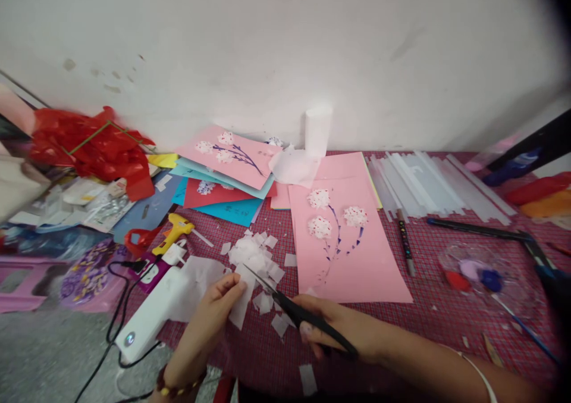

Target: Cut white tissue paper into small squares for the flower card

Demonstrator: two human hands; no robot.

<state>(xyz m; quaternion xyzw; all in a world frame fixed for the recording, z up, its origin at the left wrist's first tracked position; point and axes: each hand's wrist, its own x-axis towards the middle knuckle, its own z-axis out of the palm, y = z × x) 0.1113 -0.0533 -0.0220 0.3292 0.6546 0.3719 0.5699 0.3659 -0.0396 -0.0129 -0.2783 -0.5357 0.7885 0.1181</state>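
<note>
My right hand [339, 328] grips black scissors [285, 302], their blades open and pointing up-left into a strip of white tissue paper [241, 308]. My left hand [214, 314] pinches that strip from the left. Just beyond lies a heap of small white tissue squares [254, 254] on the red checked tablecloth [428, 308]. A pink card [348, 242] with white tissue flowers and purple stems lies to the right of the heap.
A white hot-glue gun [156, 308] with black cable sits left of my hands, and a yellow one [173, 233] lies behind it. Stacked coloured cards [227, 177], red crumpled plastic [93, 147], clear glue sticks [432, 183], a pen [405, 242] and a paint palette [477, 272] surround the pink card.
</note>
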